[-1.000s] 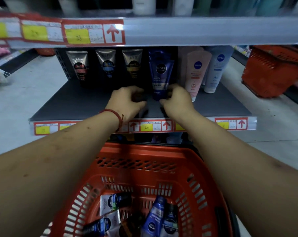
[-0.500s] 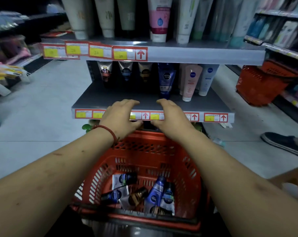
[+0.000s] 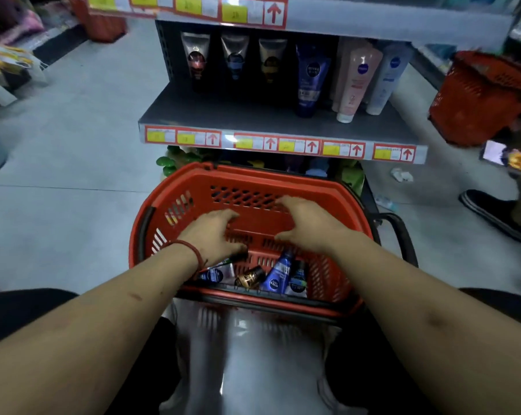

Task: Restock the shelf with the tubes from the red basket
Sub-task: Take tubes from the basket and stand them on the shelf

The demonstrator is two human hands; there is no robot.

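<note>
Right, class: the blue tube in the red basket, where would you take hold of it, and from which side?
Probably its upper, narrower half, coming down from above with the right hand. The blue tube leans with that end raised and bare, while other tubes crowd its lower end and the walls of the red basket block any sideways reach.

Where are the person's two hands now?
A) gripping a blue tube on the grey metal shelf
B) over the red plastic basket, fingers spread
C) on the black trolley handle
B: the left hand and the right hand hover open inside the red plastic basket, above its tubes.
</note>
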